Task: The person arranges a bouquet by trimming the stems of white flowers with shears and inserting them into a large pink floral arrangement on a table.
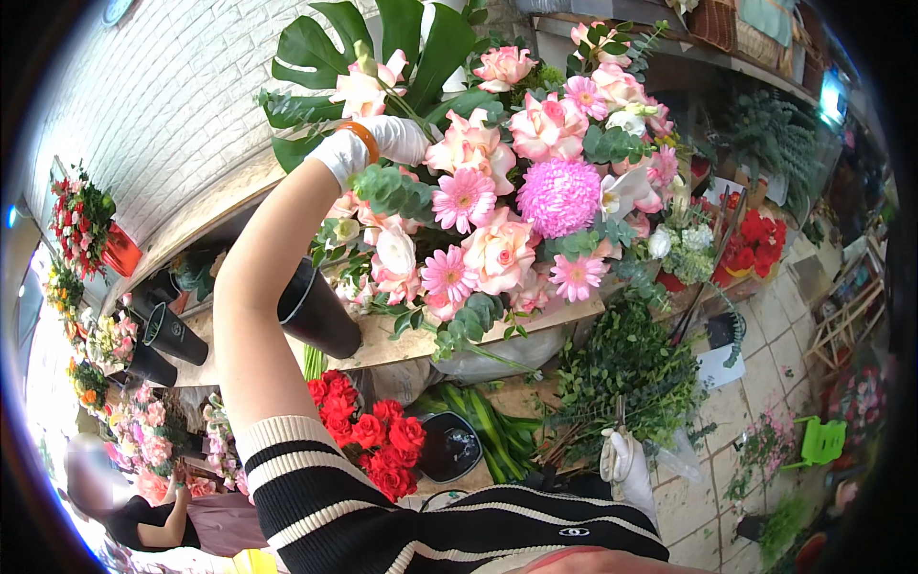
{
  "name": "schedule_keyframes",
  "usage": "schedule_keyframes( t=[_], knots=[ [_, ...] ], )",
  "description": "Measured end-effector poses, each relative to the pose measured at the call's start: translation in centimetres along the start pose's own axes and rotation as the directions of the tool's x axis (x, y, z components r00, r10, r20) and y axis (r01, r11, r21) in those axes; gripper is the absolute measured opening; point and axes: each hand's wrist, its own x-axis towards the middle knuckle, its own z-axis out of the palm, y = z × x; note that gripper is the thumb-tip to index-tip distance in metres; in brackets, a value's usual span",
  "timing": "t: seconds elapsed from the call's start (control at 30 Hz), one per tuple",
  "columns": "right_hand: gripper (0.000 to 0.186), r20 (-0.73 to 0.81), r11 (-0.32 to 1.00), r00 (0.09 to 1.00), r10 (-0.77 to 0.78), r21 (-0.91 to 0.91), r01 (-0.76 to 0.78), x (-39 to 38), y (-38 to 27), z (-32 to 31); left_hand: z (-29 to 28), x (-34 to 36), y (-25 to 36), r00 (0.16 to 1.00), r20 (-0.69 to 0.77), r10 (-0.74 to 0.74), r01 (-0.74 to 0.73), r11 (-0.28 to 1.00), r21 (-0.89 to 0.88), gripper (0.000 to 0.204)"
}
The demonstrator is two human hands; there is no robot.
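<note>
Striped knitwear [459, 526] on the wearer's torso lies nearest the camera. Forward of it, a mixed floral arrangement [483, 158] occupies the wooden bench [397, 344]; its long axis runs roughly left to right across the view.

Left hand [400, 140]: white-gloved, bangle [358, 142] at the wrist, positioned at the upper-left side of the arrangement. The fingertips pass behind blooms; whether they grasp or are released cannot be determined. Right hand [626, 461]: white-gloved, low beside the torso, apparently curled around a slender tool [621, 411] of indeterminate type that points away from the body.

Governing relation: the pale pink rose [363, 94] lies just beyond the left hand, in front of the monstera leaf [442, 57]. The thin stem [402, 105] beside it slopes from upper left to lower right, toward the gloved fingers. Left is the nearer hand; right is well apart, with cut foliage [626, 368] between it and the arrangement.

A black bucket [320, 311] stands to the right of the left forearm [256, 287].
</note>
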Motion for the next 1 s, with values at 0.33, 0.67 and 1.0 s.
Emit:
schedule_keyframes(
  t=[0.33, 0.67, 1.0],
  knots=[
    [0.044, -0.045, 1.0, 0.999, -0.001, 0.001, 0.001, -0.1, -0.4, -0.2, -1.1, -5.2, 7.2, 0.982, 0.042, -0.183, 0.141, 0.573, -0.807, 0.032],
    [0.035, -0.129, 0.999, 0.992, -0.014, 0.032, 0.018, 0.6, -0.9, -0.1, -1.2, -2.7, 7.6, 0.919, 0.216, -0.331, 0.351, 0.434, -0.83, 0.019],
    [0.041, -0.126, 0.98, 0.989, -0.077, -0.193, 0.051, -1.4, 0.0, -1.8, -2.7, -8.1, 8.0, 0.891, -0.278, -0.359, 0.161, 0.822, -0.546, 0.015]
  ],
)
